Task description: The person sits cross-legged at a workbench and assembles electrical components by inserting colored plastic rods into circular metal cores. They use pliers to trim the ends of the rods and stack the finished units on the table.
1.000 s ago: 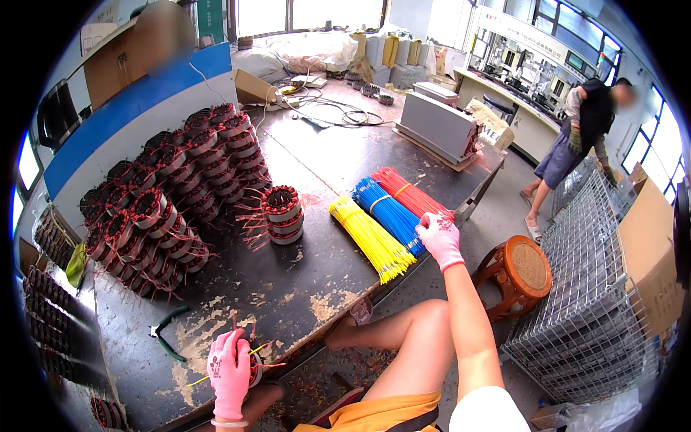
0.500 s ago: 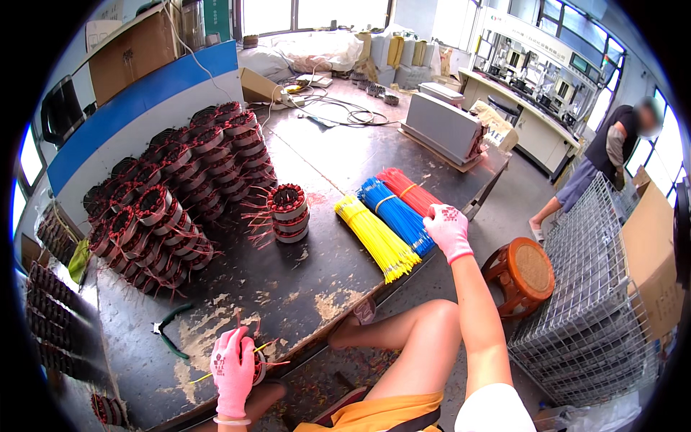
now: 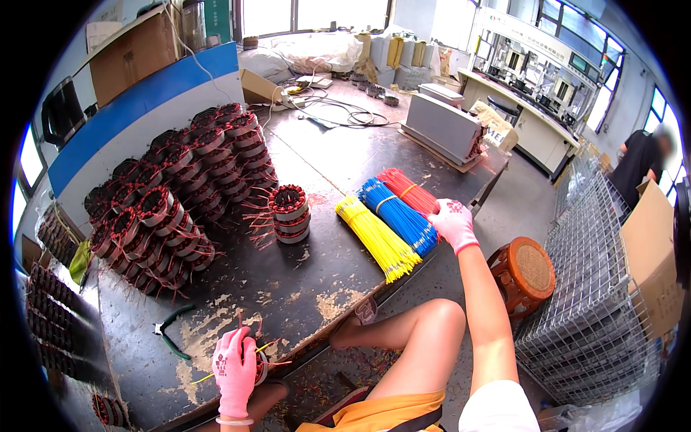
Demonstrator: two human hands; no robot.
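My left hand (image 3: 235, 366), in a pink glove, is closed around a small motor stator (image 3: 261, 366) at the table's near edge. Its body is mostly hidden by the fingers; red leads and a yellow wire (image 3: 205, 378) stick out around it. My right hand (image 3: 454, 224), gloved alike, has its fingers drawn together at the near end of a banded red wire bundle (image 3: 407, 189). What those fingertips pinch is hidden. Beside it lie a blue wire bundle (image 3: 392, 214) and a yellow wire bundle (image 3: 374, 237), side by side on the dark worktable (image 3: 317, 277).
Many stacked stators (image 3: 169, 194) fill the table's left, with a short separate stack (image 3: 289, 214) nearer the middle. Green-handled cutters (image 3: 171, 333) lie left of my left hand. A wooden stool (image 3: 524, 277) and wire cage (image 3: 576, 302) stand right; a person (image 3: 640, 162) bends behind the cage.
My right hand has shifted slightly right and toward me, near the wire ends. My left hand barely moves. The person at the right has bent lower behind the cage.
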